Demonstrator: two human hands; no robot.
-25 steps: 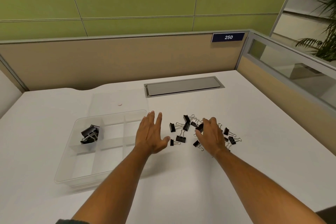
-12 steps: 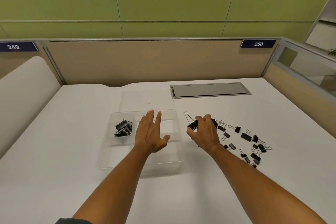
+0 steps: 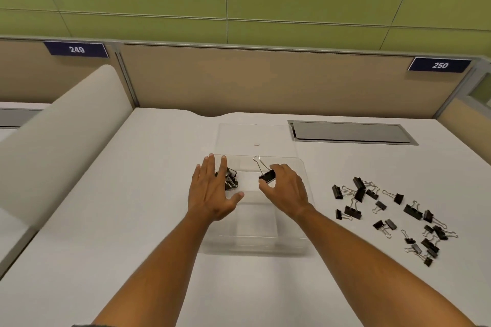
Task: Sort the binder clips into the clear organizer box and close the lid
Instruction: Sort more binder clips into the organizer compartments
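The clear organizer box lies on the white desk in front of me, its lid open flat behind it. My right hand hovers over the box's far middle part, pinching a large black binder clip with a wire handle sticking up. My left hand is spread flat above the box's left side, partly covering a few black clips in the far left compartment. Several loose black binder clips of different sizes lie scattered on the desk to the right.
A grey cable hatch is set into the desk at the back right. Beige partitions with plates 249 and 250 close off the back. A curved white divider rises on the left.
My right hand has carried a large clip from the pile leftward to above the box. My view has swung left, so the pile now sits far to the right. The left hand stays spread.
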